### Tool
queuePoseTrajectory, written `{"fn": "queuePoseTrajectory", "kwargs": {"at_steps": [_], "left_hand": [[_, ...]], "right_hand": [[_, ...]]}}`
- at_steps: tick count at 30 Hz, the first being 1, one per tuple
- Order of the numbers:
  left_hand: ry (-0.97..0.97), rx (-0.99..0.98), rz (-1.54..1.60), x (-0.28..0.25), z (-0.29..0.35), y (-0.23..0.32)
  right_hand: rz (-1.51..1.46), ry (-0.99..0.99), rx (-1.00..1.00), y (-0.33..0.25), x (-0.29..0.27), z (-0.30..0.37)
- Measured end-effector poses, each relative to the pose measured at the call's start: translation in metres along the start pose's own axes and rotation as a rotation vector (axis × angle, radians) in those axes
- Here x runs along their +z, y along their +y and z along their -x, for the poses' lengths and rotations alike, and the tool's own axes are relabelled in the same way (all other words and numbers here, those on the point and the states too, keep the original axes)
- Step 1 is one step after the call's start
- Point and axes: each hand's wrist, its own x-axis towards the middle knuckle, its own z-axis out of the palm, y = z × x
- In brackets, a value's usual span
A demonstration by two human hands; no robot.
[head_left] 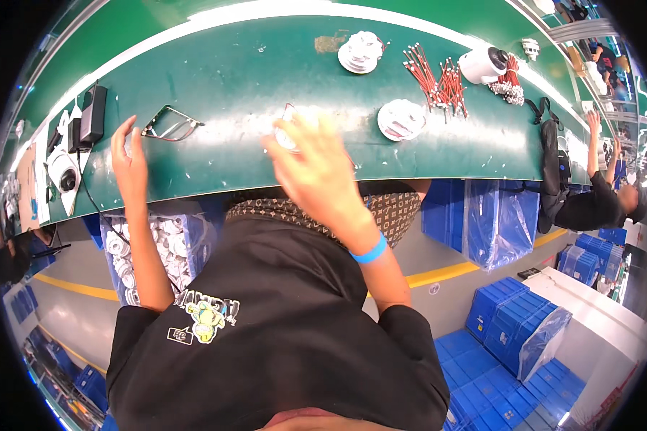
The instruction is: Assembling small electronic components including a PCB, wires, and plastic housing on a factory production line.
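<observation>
My left hand (129,161) is raised at the bench's near edge, thumb and fingers apart, with nothing in it. Just right of it on the green bench (230,86) lies a dark rectangular frame that looks like a pair of glasses (171,125). My right hand (318,169), with a blue wristband (370,248), is over the bench's middle and blurred by motion. Under its fingers shows part of a small white piece (286,138) with a red wire; whether the fingers grip it is hidden. A round white part (401,120) lies to the right of this hand.
Stacked white discs (361,52), loose red wires (438,82), a white camera housing (483,65) and a wire bundle (509,85) lie at the far right. A black box (93,113) and white dome camera (63,174) stand left. Below is a bin of white parts (158,248).
</observation>
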Motion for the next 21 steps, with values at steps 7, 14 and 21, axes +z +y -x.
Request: {"fn": "queuePoseTrajectory", "kwargs": {"at_steps": [7,14,21], "left_hand": [[-0.13,0.071,-0.119,0.004,0.012,-0.067],[-0.048,-0.229,0.579,0.001,0.0,-0.064],[-0.116,-0.226,0.904,0.009,-0.011,-0.045]], "right_hand": [[0.377,-0.325,-0.201,-0.001,0.032,-0.014],[-0.107,-0.076,-0.146,0.01,0.023,-0.02],[-0.26,0.156,0.005,0.016,0.025,-0.027]]}}
